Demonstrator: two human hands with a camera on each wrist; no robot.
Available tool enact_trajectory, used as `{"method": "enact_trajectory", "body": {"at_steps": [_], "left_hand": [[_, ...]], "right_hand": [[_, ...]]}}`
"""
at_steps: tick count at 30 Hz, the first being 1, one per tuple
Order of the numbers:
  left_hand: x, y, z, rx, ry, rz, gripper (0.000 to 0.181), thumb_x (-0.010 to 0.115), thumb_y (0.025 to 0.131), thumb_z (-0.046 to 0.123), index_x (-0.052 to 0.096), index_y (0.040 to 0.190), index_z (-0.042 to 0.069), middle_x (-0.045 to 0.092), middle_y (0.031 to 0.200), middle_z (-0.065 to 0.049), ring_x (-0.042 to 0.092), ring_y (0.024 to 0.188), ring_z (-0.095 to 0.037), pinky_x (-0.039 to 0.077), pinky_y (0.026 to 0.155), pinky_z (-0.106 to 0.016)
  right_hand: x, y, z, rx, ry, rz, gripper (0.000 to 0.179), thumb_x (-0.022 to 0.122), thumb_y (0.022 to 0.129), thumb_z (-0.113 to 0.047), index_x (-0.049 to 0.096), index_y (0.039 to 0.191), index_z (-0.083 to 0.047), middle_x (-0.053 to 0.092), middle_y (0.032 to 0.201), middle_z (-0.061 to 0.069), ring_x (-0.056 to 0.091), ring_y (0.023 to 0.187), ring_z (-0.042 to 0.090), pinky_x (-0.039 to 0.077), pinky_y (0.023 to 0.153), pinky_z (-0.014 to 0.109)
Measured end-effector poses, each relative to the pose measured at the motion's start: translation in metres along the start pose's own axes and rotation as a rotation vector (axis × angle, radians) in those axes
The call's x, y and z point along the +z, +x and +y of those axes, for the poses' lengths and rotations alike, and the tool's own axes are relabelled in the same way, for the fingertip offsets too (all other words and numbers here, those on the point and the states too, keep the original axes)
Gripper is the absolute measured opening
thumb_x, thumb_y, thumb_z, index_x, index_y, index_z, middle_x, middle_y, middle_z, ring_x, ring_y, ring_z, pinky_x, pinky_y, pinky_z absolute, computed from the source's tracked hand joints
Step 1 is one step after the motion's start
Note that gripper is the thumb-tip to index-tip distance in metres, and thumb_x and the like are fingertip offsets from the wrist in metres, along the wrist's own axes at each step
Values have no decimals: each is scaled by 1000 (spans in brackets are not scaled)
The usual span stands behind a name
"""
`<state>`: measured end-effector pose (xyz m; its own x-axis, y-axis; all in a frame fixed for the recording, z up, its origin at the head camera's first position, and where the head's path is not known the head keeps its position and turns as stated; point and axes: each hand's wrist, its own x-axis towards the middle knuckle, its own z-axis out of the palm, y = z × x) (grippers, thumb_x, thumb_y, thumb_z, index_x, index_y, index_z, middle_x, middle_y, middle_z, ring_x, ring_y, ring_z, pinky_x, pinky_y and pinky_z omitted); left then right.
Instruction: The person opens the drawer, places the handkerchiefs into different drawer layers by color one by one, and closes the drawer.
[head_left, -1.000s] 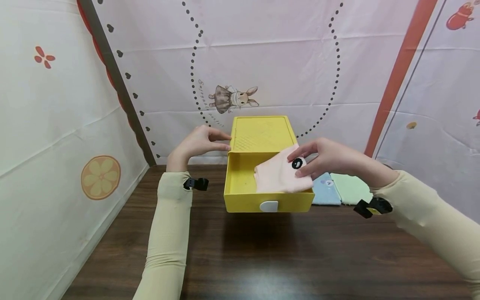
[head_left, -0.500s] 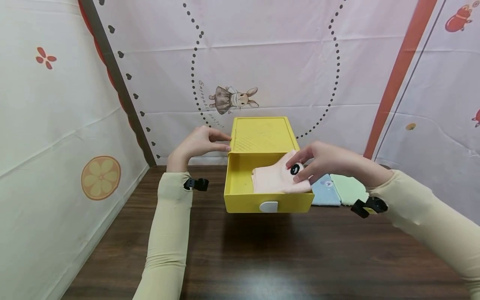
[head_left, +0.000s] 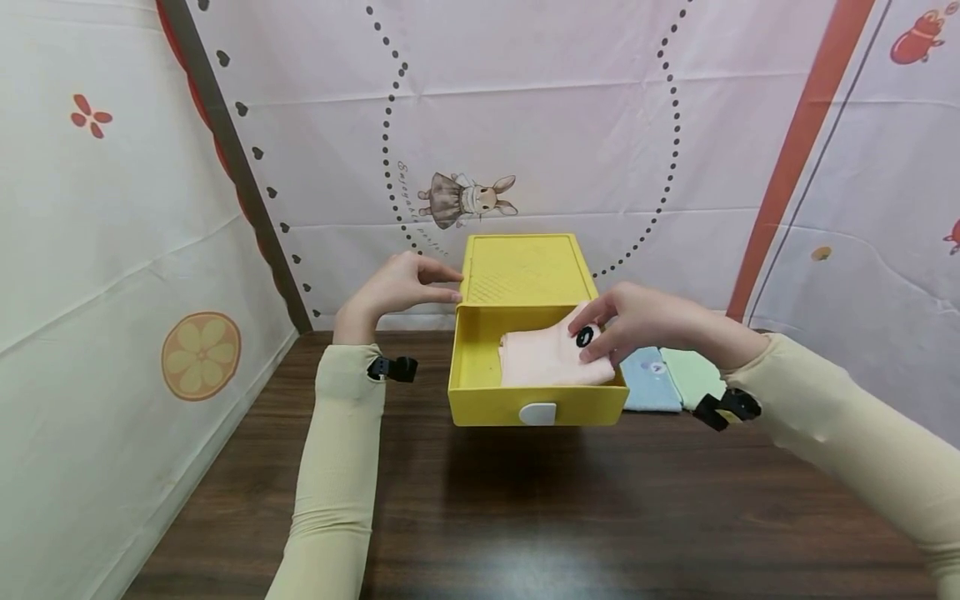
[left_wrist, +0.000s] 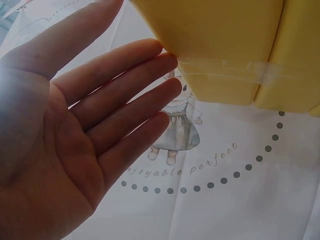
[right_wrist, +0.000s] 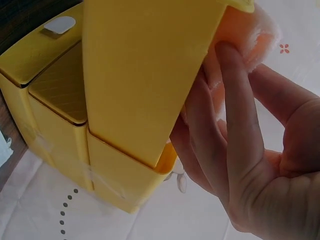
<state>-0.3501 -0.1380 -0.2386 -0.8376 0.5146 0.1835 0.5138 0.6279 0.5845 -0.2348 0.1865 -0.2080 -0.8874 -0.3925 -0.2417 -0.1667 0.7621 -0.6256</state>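
Folded pink cloth point(head_left: 542, 360) mostly within the yellow drawer point(head_left: 472, 354), pinched at the drawer's right side
It looks light, soft and floppy, not fragile, so its layers are best gripped together near the black ring point(head_left: 584, 337), where the right hand point(head_left: 645, 317), partly curled, pinches it; the left hand point(head_left: 396, 287), fingers nearly straight, holds nothing and touches the casing point(head_left: 528, 262) behind the drawer, on its left side

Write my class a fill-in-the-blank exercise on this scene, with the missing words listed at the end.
The person's ____ hand holds the pink cloth.
The handle on the open drawer is coloured ____.
On the table, the blue cloth lies directly beside the ____ cloth.
The left hand is nearest a box whose colour is ____.
Missing words: right; white; green; yellow.
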Motion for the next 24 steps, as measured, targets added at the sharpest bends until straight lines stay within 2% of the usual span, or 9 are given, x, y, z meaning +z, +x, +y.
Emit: {"method": "enact_trajectory", "body": {"at_steps": [7,24], "left_hand": [[-1,1,-1,4,5,4,44,77,76,45,70,113,22,68,115,1,63,102,-14,51,88,-38],[0,2,-3,1,-1,3,45,77,76,45,70,113,21,68,116,0,63,102,-14,52,88,-38]], "right_hand": [[0,4,-6,23,13,1,46,81,74,-21,66,116,-6,51,91,13,57,71,17,55,68,30],[2,15,-15,44,45,-12,43,83,71,-11,68,111,-1,48,65,6,54,56,13,53,58,28]]}}
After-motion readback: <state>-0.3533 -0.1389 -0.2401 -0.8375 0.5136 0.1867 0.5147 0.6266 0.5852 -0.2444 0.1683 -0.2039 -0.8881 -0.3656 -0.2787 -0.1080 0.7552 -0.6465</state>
